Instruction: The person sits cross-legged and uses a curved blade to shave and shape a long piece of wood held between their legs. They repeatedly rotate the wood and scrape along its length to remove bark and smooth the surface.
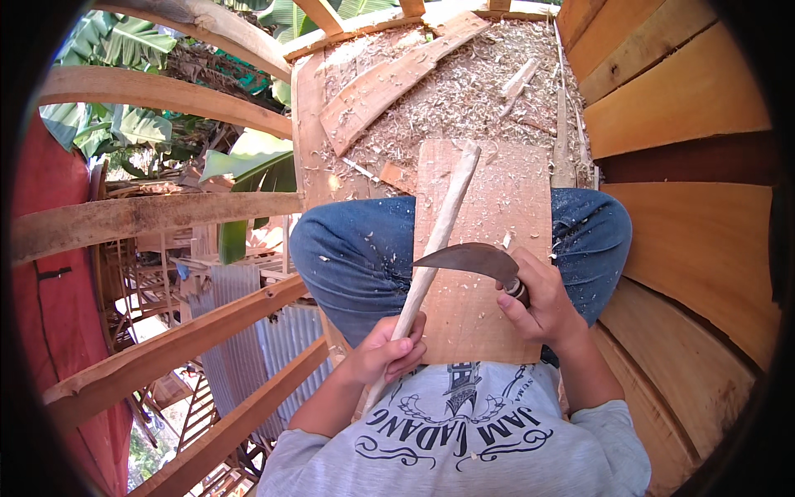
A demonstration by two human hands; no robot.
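My left hand (391, 349) is closed round the lower part of a long, pale wooden stick (445, 222), which slants up and away to the right. In my right hand (538, 300) is the dark handle of a sickle-shaped knife (474, 258). Its curved blade points left and crosses over the stick near the middle; whether the edge touches the wood I cannot tell. Beneath both lies a flat wooden board (489, 319) across my lap, dotted with small shavings. The stick's lower end passes behind my left hand and forearm.
Wood shavings (464, 91) cover the floor ahead, with a longer plank (389, 83) lying on them. Wooden rails (157, 217) run along the left, with banana leaves and corrugated sheets beyond. A wall of wooden planks (687, 257) stands close on the right.
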